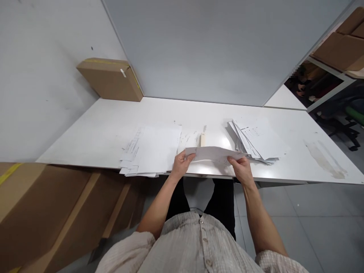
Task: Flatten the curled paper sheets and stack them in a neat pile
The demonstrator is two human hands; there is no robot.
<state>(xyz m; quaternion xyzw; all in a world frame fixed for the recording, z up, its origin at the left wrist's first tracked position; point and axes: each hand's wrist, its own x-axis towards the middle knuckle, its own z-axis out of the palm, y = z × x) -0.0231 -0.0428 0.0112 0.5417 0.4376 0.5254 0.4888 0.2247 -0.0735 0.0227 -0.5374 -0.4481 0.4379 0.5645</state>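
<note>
Between my two hands I hold a sheet of paper [213, 153], slightly bowed, above the front edge of the table. My left hand [182, 163] pinches its left end, thumb on top. At the right end my right hand [241, 167] grips it the same way. Whether it is one sheet or more I cannot tell. Just behind the paper lies a small cream-coloured block [203, 139], partly hidden by it. To the left is a spread stack of papers [156, 148]. A fanned pile of printed papers [260, 138] lies to the right.
The white table [295, 163] meets a grey panel [199, 49] at the back. A cardboard box [113, 81] stands in the back left corner. Large cardboard boxes [57, 204] sit below at the left. Beyond the panel are more boxes [338, 49] and a chair [349, 132].
</note>
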